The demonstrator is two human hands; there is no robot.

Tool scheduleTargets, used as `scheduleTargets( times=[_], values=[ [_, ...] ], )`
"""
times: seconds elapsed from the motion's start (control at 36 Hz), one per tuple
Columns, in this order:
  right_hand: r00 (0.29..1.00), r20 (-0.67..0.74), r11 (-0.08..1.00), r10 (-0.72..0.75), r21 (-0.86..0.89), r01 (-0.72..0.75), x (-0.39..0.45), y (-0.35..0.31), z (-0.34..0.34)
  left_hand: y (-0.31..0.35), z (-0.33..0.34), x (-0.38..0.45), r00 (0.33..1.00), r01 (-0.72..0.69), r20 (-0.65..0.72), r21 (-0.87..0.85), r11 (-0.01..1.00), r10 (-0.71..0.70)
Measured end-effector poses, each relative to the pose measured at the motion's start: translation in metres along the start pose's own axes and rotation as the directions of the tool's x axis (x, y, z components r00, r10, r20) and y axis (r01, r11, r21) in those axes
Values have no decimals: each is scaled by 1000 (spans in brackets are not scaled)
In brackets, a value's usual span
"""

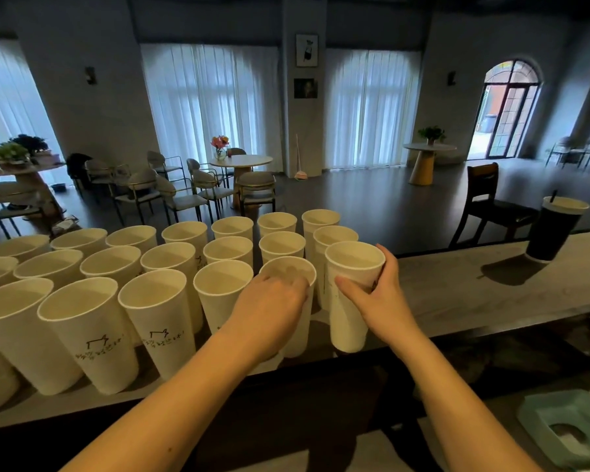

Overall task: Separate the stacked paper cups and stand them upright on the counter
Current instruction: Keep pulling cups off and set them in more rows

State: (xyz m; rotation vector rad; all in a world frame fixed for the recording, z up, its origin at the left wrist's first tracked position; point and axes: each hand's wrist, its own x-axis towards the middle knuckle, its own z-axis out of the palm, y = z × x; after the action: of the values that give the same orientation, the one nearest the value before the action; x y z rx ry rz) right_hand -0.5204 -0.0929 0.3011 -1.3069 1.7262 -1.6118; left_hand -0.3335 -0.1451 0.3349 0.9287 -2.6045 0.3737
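Several white paper cups stand upright in rows on the grey counter, filling its left and middle. My left hand grips the rim of a cup at the front of the group, fingers over its edge. To its right, my right hand wraps around the side of another upright cup near the counter's front edge. Whether this cup's base touches the counter cannot be told. The two cups are close together but apart.
A dark cup with a lid and straw stands at the counter's far right. A pale green tray lies below the counter at the lower right. Behind the counter are café tables and chairs.
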Motion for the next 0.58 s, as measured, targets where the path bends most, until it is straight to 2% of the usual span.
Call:
scheduleTargets(
  times=[0.25,0.58],
  values=[
    [999,-18,999,27,19,-27,-1,20,8,-9,-1,2,996,-9,88,71,997,3],
    [1000,9,998,24,61,-25,1,21,13,-12,4,3,999,-34,39,85,996,31]
  ],
)
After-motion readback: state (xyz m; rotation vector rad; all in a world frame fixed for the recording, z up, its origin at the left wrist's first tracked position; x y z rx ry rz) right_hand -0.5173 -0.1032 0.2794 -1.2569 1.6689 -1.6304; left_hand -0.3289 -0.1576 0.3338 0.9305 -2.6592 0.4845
